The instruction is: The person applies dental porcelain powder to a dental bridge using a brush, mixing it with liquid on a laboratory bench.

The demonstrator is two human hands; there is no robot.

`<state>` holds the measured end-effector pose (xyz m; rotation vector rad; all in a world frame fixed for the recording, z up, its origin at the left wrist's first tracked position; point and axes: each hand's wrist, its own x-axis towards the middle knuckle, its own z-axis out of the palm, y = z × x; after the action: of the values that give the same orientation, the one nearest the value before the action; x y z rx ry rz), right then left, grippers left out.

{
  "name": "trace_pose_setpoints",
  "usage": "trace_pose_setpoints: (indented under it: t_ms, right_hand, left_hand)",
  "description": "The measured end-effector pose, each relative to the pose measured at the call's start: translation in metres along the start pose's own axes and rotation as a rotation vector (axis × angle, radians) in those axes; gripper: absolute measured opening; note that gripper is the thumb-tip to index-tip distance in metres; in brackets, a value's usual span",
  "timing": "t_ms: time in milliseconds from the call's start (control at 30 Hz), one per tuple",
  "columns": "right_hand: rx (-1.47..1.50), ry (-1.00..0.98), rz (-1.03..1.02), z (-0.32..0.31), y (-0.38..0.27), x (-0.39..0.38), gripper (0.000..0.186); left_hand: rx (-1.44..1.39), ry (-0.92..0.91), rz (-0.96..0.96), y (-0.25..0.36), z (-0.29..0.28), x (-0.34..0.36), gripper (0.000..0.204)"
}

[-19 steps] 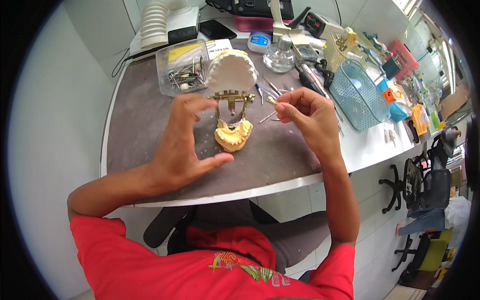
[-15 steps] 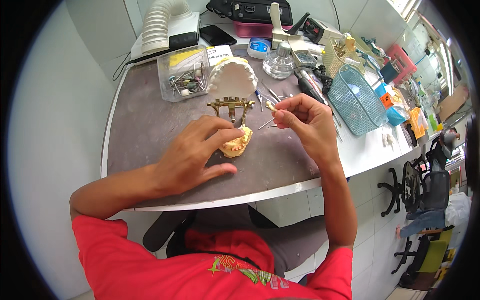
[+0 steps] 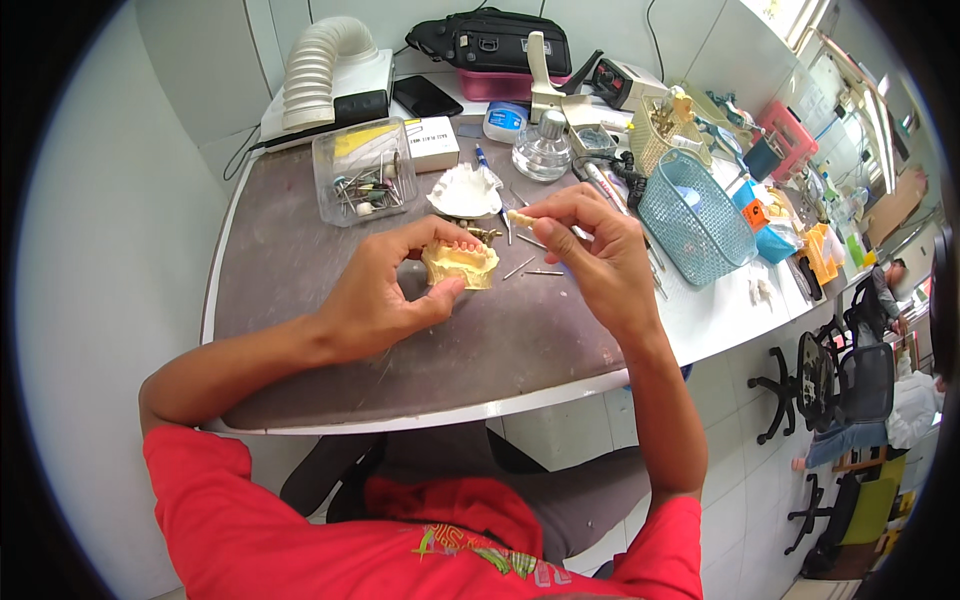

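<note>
From the head view, I see my left hand [image 3: 375, 300] at the middle of the frame, thumb and fingers curled around a yellow dental cast [image 3: 461, 264] that rests on the brown counter [image 3: 300, 210]. My right hand [image 3: 600, 255], just right of centre, pinches a small pale tooth piece [image 3: 521, 217] between thumb and fingertips, held above and to the right of the cast without touching it. I judge the cast stiff, brittle and fairly weighty for its size, best gripped by its flat base sides, away from the teeth; the small piece looks light and easy to drop, so a fingertip pinch suits it. Just above the cast lies a white plaster model [image 3: 463, 192], with a clear bur box [image 3: 364, 184] to the upper left, thin metal tools [image 3: 530, 268] beside the cast, and a blue mesh basket [image 3: 692, 215] at right.
</note>
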<state>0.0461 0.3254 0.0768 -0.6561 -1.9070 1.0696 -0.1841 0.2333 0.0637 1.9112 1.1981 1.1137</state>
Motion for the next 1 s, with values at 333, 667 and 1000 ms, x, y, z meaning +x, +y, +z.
trace_pose_setpoints:
  t_ms: [333, 667, 1000]
  right_hand:
    - [-0.07, -0.095, -0.081, 0.019, -0.01, 0.012, 0.015]
    - [-0.058, -0.116, -0.071, 0.03, -0.005, 0.008, 0.016]
    - [-0.099, -0.118, -0.089, 0.03, -0.007, 0.008, 0.016]
  left_hand:
    - [-0.138, 0.135, 0.071, -0.017, 0.008, -0.01, 0.061]
    - [-0.154, 0.209, 0.089, -0.014, 0.007, -0.013, 0.062]
    - [-0.19, 0.181, 0.086, -0.013, 0.004, -0.012, 0.049]
